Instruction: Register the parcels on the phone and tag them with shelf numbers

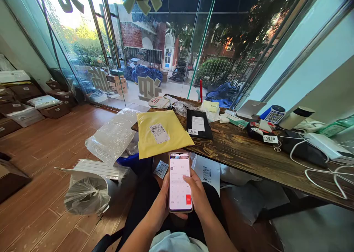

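Observation:
A smartphone with a lit keypad screen is held upright above my lap. My left hand wraps its left edge, some fingers hidden behind it. My right hand grips the right edge, its thumb over the screen. Just beyond the phone, a yellow padded envelope with a white label lies at the table's near left end, partly over the edge. To its right rests a black parcel with a white label and a tag reading 5043.
The dark wooden table runs off to the right, bearing a white cable, a tumbler and small packages. Bubble wrap hangs by the table's left end. A grey bag stands on the floor. Boxes line the left wall.

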